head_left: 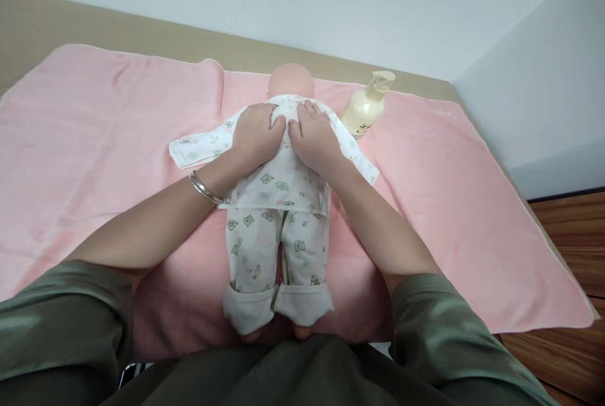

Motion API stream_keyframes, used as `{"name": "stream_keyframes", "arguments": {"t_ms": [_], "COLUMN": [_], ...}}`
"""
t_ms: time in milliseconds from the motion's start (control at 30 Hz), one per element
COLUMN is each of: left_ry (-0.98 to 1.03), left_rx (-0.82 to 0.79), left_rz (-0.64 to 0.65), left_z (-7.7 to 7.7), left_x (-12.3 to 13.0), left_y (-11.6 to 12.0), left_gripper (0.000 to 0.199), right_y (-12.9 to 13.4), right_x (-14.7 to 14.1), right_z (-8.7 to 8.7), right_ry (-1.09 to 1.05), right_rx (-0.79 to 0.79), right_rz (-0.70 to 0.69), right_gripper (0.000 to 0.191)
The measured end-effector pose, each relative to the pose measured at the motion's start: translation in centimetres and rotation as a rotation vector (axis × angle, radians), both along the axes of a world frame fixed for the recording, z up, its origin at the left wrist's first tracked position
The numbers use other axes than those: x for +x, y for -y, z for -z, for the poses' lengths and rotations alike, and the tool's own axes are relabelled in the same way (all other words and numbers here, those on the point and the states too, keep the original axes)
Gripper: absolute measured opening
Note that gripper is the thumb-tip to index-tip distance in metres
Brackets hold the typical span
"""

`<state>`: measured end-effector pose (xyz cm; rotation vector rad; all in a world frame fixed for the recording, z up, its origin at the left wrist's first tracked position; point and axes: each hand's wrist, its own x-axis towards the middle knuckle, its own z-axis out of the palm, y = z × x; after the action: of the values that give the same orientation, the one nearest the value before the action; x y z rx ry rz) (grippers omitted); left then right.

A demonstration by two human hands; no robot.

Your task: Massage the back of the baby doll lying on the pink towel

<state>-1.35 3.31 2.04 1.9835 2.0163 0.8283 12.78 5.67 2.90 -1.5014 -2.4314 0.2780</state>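
A baby doll [291,81] lies face down, its bald head away from me and its feet toward me. It wears a white printed top [283,188] and matching trousers [302,248] with turned-up cuffs. My left hand [259,135] rests flat on the left side of the doll's upper back, thumb pointing inward. On the right side of the upper back lies my right hand [316,136], fingers stretched toward the shoulder. Both thumbs come close to each other near the spine. The doll's face is hidden.
Under the doll a pink blanket [454,204] covers most of the wooden table [28,21]. A pale yellow pump bottle [366,106] stands just right of the doll's shoulder. White walls [331,2] rise behind and to the right. Wooden flooring [571,242] shows at the far right.
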Motion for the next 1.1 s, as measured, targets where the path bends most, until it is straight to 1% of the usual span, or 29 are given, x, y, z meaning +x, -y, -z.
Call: {"name": "stream_keyframes", "arguments": {"t_ms": [100, 167, 233, 300, 367, 467, 600, 667, 733, 800, 900, 1000, 1100], "left_ry": [-0.073, -0.150, -0.209, -0.220, -0.194, -0.118, -0.027, -0.018, -0.042, -0.091, -0.186, -0.242, -0.246], "left_rx": [-0.024, -0.007, 0.018, 0.018, -0.009, -0.064, -0.111, -0.120, -0.127, -0.121, -0.079, -0.017, 0.012], "left_rz": [-0.003, 0.001, 0.014, 0.017, 0.009, -0.003, 0.008, 0.018, 0.021, 0.011, 0.010, 0.074, 0.124], "left_z": [-0.4, -0.5, -0.5, -0.5, -0.5, -0.6, -0.6, -0.6, -0.6, -0.7, -0.9, -1.0, -1.0], "left_x": [0.3, 0.7, 0.9, 1.0, 0.9, 0.1, -0.9, -1.2, -1.2, -0.9, -0.1, 0.9, 1.2], "left_y": [0.8, 1.4, 1.9, 2.1, 1.8, 0.8, -0.6, -1.0, -1.0, -0.6, 0.6, 2.1, 2.7], "left_gripper": [0.029, 0.033, 0.037, 0.038, 0.036, 0.033, 0.036, 0.035, 0.034, 0.036, 0.039, 0.039, 0.035], "right_y": [-0.6, -1.0, -1.2, -1.1, -0.8, 0.1, 2.2, 3.2, 3.6, 3.1, 1.1, -0.6, -0.5], "right_x": [0.8, 1.2, 1.3, 1.2, 1.0, 0.6, 0.0, -0.3, -0.5, -0.5, -0.1, 0.2, 0.2], "right_z": [-0.2, -0.4, -0.4, -0.5, -0.6, -0.8, -1.0, -1.1, -1.1, -1.0, -0.6, -0.1, -0.1], "right_ry": [0.043, 0.054, 0.054, 0.063, 0.080, 0.114, 0.156, 0.179, 0.181, 0.134, 0.026, -0.011, 0.011], "right_rx": [-0.035, -0.062, -0.051, -0.023, 0.000, 0.035, 0.106, 0.157, 0.176, 0.132, 0.048, 0.018, 0.032], "right_rz": [-0.097, -0.147, -0.149, -0.131, -0.113, -0.109, -0.088, -0.099, -0.114, -0.091, -0.020, 0.003, 0.006], "right_gripper": [0.063, 0.065, 0.065, 0.064, 0.062, 0.059, 0.051, 0.048, 0.047, 0.045, 0.048, 0.059, 0.060]}}
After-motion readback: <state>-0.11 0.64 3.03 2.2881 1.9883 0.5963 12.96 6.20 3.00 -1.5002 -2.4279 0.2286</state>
